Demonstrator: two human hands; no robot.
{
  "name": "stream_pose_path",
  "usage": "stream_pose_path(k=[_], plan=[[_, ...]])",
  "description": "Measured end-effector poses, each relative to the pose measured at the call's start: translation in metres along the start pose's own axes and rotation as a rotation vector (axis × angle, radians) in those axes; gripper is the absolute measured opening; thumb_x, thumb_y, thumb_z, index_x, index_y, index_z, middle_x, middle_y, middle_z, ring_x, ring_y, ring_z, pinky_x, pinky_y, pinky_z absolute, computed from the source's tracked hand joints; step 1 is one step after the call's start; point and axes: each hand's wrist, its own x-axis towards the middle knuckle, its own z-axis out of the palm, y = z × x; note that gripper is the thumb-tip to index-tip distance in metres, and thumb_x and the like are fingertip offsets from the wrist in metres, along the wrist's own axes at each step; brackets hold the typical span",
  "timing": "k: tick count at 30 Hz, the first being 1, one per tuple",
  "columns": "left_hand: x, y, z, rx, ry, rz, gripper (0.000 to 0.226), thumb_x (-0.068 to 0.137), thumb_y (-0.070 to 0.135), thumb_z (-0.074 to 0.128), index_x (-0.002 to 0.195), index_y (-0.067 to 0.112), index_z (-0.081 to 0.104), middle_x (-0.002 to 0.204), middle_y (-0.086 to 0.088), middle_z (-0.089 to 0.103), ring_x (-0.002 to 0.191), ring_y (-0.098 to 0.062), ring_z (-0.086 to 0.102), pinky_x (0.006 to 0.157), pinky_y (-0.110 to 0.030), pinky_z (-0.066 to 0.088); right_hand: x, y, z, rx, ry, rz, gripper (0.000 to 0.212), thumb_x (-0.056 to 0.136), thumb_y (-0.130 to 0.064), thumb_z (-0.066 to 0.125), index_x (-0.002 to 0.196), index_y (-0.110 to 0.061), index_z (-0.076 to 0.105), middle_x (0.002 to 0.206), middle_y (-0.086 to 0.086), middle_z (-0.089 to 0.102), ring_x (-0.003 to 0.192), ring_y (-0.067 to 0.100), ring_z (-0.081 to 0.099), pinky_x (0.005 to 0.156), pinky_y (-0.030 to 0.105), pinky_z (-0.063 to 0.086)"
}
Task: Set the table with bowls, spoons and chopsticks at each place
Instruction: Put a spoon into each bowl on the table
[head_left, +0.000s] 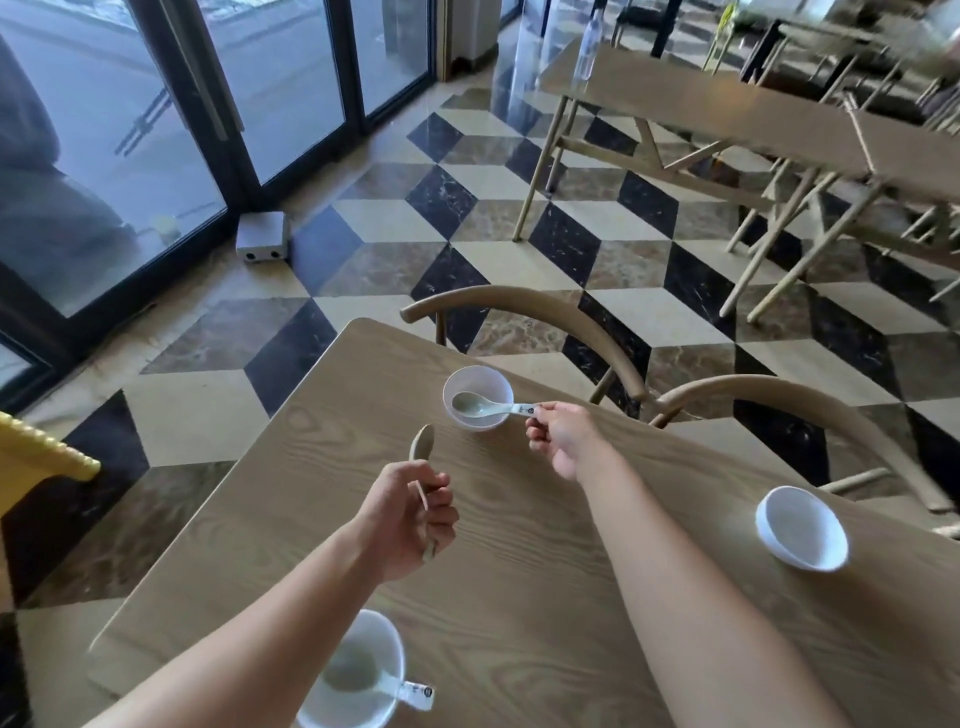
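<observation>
Right fingers (537, 428) pinched on the printed end of a pale ceramic soup spoon (480, 406), its scoop lying inside the far white bowl (478, 397), handle resting across the rim. Left fingers (439, 501) clenched round the handle of a second spoon (422, 446), scoop raised above the wooden table (519, 571), touching nothing. Right hand (561, 441) reaching out to the far place; left hand (410, 519) hanging mid-table. Step in hand, by the look of it: seating a spoon in the far bowl. Next, likely: letting go cleanly so the spoon does not tip out, then carrying the held spoon to the empty bowl (802, 527) at the right edge. Near bowl (353, 670) at the bottom edge already furnished with a spoon, partly hidden by the left forearm. No chopsticks in view. Bowls round, smooth, glossy white; spoons glazed, grey-green, flat-bottomed; table matt, pale, strongly grained, with rounded corners. Bentwood chairs (524, 306) tucked along the far side.
</observation>
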Motion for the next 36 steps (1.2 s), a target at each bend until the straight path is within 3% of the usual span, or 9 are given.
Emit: stream_pose_path(k=[9, 15, 21, 25, 29, 33, 36], plan=[[0.009, -0.002, -0.032, -0.031, 0.007, -0.022, 0.019, 0.075, 0.011, 0.041, 0.057, 0.016, 0.043, 0.055, 0.004, 0.020, 0.044, -0.012, 0.018, 0.037, -0.018, 0.020, 0.053, 0.019, 0.007, 0.005, 0.077, 0.118, 0.022, 0.100, -0.002, 0.044, 0.083, -0.008, 0.056, 0.066, 0.007, 0.049, 0.052, 0.014, 0.042, 0.039, 0.021, 0.036], [-0.008, 0.003, -0.041, 0.009, 0.047, 0.015, 0.029, 0.077, 0.011, 0.039, 0.049, 0.017, 0.041, 0.049, 0.004, 0.017, 0.040, -0.012, 0.017, 0.044, -0.021, 0.011, 0.052, 0.015, 0.012, 0.042, 0.098, 0.119, 0.018, 0.095, 0.005, 0.049, 0.086, -0.003, 0.062, 0.067, 0.008, 0.055, 0.055, 0.014, 0.049, 0.041, 0.021, 0.041], [-0.028, -0.003, -0.038, 0.024, 0.034, 0.031, 0.025, 0.076, 0.010, 0.039, 0.051, 0.017, 0.039, 0.048, 0.004, 0.017, 0.038, -0.012, 0.018, 0.041, -0.021, 0.012, 0.019, 0.020, 0.007, 0.015, 0.120, 0.125, 0.017, 0.093, 0.010, 0.044, 0.087, -0.003, 0.053, 0.077, 0.012, 0.054, 0.059, 0.019, 0.057, 0.043, 0.023, 0.047], [-0.053, -0.014, -0.025, -0.011, 0.006, 0.049, 0.017, 0.076, 0.013, 0.041, 0.059, 0.016, 0.039, 0.048, 0.003, 0.019, 0.034, -0.012, 0.020, 0.037, -0.017, 0.017, -0.040, 0.034, 0.003, -0.025, 0.092, 0.108, 0.015, 0.092, 0.004, 0.046, 0.086, -0.005, 0.057, 0.081, 0.013, 0.057, 0.057, 0.022, 0.056, 0.048, 0.026, 0.045], [-0.091, -0.035, -0.010, -0.063, -0.034, 0.077, 0.013, 0.076, 0.013, 0.038, 0.064, 0.015, 0.040, 0.049, 0.002, 0.026, 0.035, -0.013, 0.025, 0.038, -0.021, 0.021, -0.143, 0.061, 0.007, -0.060, -0.150, 0.104, 0.010, 0.097, -0.008, 0.053, 0.104, -0.007, 0.060, 0.083, 0.009, 0.063, 0.062, 0.022, 0.058, 0.054, 0.028, 0.045], [-0.139, -0.070, 0.000, -0.069, -0.073, 0.167, 0.006, 0.072, 0.012, 0.039, 0.066, 0.013, 0.041, 0.055, -0.005, 0.041, 0.050, -0.020, 0.038, 0.055, -0.031, 0.033, -0.259, 0.097, 0.005, -0.142, -0.373, 0.051, 0.015, 0.100, -0.019, 0.053, 0.096, -0.011, 0.066, 0.088, 0.006, 0.067, 0.069, 0.021, 0.063, 0.058, 0.028, 0.048], [-0.167, -0.108, -0.007, -0.040, -0.149, 0.185, 0.012, 0.078, 0.013, 0.040, 0.067, 0.011, 0.043, 0.066, -0.010, 0.045, 0.061, -0.023, 0.041, 0.064, -0.033, 0.037, -0.331, 0.129, -0.004, -0.149, -0.341, -0.037, 0.012, 0.098, -0.020, 0.057, 0.100, -0.011, 0.063, 0.084, 0.005, 0.070, 0.063, 0.019, 0.064, 0.054, 0.027, 0.045]])
